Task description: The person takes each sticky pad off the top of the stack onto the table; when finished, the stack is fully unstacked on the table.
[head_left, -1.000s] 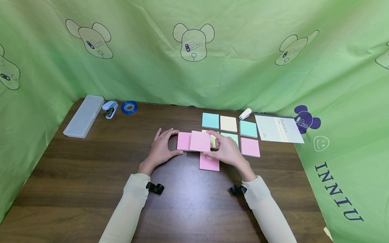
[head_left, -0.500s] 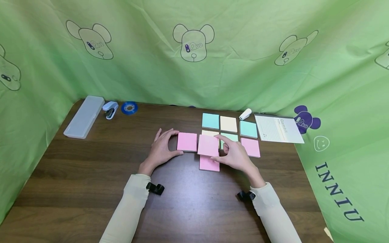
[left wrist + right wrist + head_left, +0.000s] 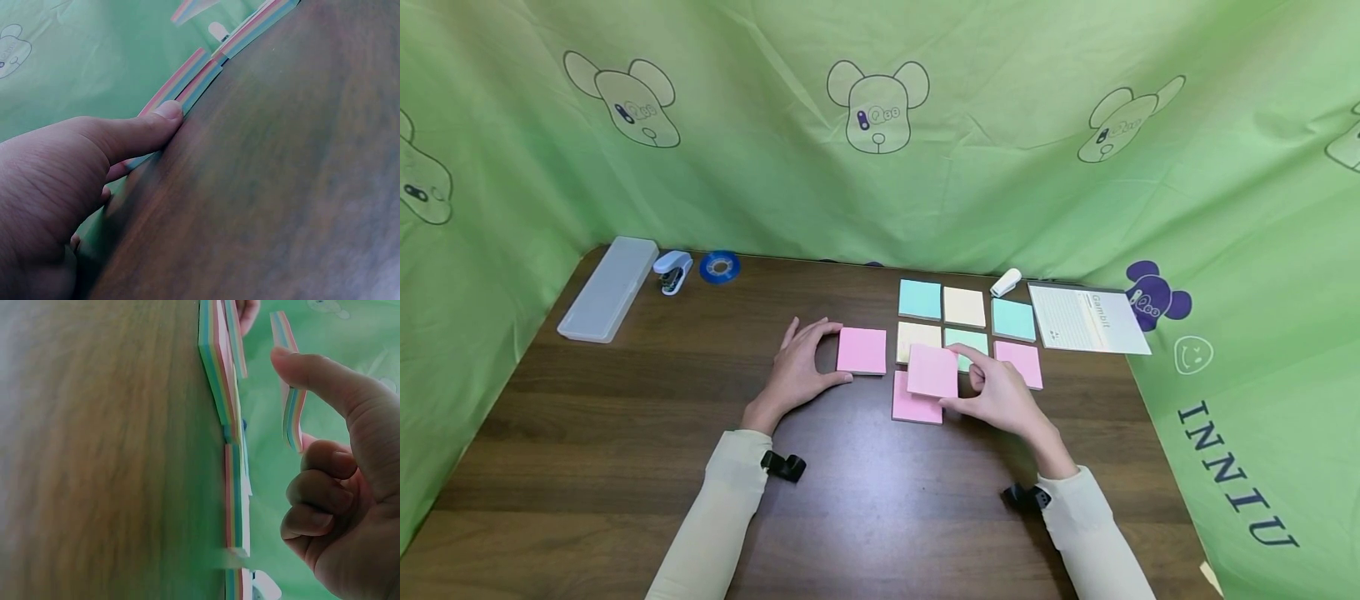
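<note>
My right hand [image 3: 1000, 400] pinches a pink sticky note pad [image 3: 933, 372] between thumb and index finger, other fingers curled in. That pad hangs above the table, and its striped, many-coloured edge shows in the right wrist view. Below it, partly covered, lies another pink pad [image 3: 912, 408]. My left hand [image 3: 797, 371] rests on the table and holds the left side of a third pink pad [image 3: 862, 351], thumb at the near edge and index finger at the far one. In the left wrist view the thumb [image 3: 164, 115] touches the pad's edge.
Several more pads lie right of centre: blue [image 3: 919, 298], cream [image 3: 963, 306], yellowish [image 3: 917, 335], green [image 3: 966, 339], turquoise [image 3: 1012, 319] and pink [image 3: 1021, 364]. A white stapler-like object [image 3: 1006, 282] and notebook [image 3: 1088, 317] lie behind. At back left: pencil box [image 3: 608, 289], stapler [image 3: 672, 271], blue tape roll [image 3: 719, 267].
My right hand has lifted the pink pad off the left pink pad's overlap and carried it right and nearer, now over the front pink pad. The left hand has stayed put.
</note>
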### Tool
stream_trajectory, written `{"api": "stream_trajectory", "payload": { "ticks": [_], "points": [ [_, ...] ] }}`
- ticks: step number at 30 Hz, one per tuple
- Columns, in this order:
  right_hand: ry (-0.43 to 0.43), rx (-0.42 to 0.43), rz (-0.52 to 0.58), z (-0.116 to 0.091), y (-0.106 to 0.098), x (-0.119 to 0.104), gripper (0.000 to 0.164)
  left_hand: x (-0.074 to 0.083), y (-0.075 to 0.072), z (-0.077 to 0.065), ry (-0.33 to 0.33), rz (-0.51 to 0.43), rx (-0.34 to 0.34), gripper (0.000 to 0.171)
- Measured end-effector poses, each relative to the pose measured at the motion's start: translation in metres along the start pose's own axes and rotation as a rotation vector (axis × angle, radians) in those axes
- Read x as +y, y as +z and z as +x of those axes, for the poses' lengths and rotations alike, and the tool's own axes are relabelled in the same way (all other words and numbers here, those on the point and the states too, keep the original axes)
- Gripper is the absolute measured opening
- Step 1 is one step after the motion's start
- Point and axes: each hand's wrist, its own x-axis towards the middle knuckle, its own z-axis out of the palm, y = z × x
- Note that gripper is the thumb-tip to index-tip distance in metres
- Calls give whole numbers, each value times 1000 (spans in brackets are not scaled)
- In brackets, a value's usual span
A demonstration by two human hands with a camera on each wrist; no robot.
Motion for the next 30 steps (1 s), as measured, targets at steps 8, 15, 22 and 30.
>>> {"api": "stream_trajectory", "payload": {
  "ticks": [8,15,22,30],
  "points": [
    [14,-17,4,-14,-4,12,76,2,0,0,-2,0,-3,86],
    [-2,-10,9,-21,-5,18,77,2,-2,-1,7,-9,1,86],
    [7,-21,25,-30,-10,25,76,1,-2,-1,3,-29,0,86],
    [10,-41,43,-37,-16,33,77,1,-1,0,0,-12,-2,86]
  ]
}}
